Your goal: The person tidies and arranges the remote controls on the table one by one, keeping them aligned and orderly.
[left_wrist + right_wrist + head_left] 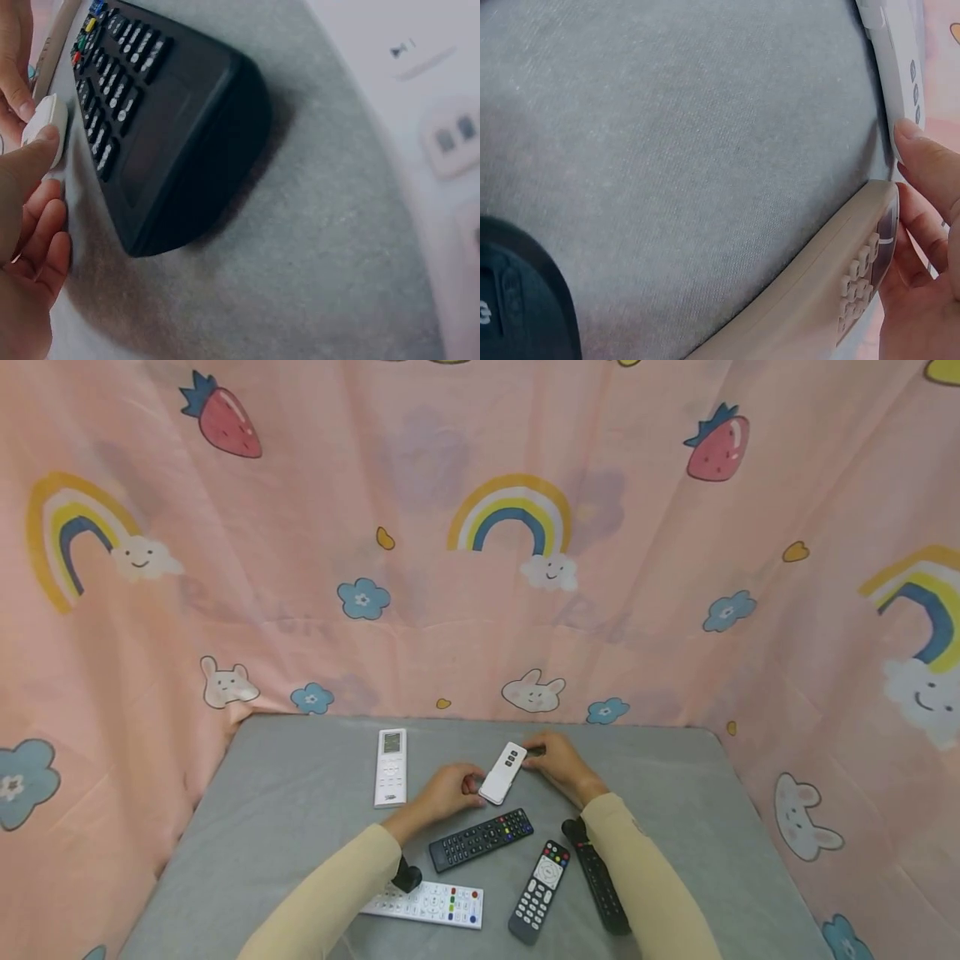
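A small white remote control (503, 773) with three dark buttons lies between the two hands, its face up. My left hand (450, 789) holds its near end, with the thumb on it in the left wrist view. The right hand (562, 766) is at its other end, the thumb touching its edge in the right wrist view. Beside the right hand's fingers is a beige remote control (810, 300) with a keypad and a dark window; the hand mostly hides it in the head view. Whether the right fingers grip either remote is unclear.
Nearer on the grey cloth (300, 827) lie a black remote (482, 840), a dark grey remote (540, 893), another black remote (600, 881) partly under the right sleeve, and a white remote with coloured buttons (442, 903). A white remote with a display (390, 768) lies left. A pink curtain (420, 652) stands behind.
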A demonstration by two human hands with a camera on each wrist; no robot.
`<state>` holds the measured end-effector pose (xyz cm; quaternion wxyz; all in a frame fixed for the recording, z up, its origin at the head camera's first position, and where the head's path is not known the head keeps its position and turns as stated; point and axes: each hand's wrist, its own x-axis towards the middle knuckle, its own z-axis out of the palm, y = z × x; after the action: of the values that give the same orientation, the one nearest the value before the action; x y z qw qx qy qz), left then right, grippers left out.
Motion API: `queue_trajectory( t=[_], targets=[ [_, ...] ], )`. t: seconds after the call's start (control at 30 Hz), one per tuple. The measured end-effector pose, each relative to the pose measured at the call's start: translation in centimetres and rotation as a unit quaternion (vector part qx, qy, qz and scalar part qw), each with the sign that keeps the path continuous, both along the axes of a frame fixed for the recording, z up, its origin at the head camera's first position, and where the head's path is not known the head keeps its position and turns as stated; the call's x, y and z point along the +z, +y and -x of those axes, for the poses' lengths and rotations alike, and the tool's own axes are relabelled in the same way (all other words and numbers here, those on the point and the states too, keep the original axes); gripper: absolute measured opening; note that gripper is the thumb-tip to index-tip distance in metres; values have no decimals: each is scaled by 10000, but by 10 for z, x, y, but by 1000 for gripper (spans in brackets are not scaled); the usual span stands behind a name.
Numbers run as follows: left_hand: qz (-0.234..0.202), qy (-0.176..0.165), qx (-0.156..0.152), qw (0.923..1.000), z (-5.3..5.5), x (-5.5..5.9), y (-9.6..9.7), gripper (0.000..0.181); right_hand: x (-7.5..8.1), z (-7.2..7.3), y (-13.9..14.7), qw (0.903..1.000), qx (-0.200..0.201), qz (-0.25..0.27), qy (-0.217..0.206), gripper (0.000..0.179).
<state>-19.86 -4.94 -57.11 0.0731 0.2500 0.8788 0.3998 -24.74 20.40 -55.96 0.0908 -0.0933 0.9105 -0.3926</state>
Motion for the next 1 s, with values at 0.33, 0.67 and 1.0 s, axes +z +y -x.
queue_trajectory(
  t=[0.33,0.67,1.0],
  targets=[
    [242,33,221,9995,3,-2,5,39,1,1,0,9999,50,-98,34,36],
    [559,496,193,9970,3,-6,7,42,-3,2,-2,9998,-179,38,-114,32],
    [399,709,463,9956,0,-6,3,43,-2,5,-10,9996,-165,215,34,27]
  ],
)
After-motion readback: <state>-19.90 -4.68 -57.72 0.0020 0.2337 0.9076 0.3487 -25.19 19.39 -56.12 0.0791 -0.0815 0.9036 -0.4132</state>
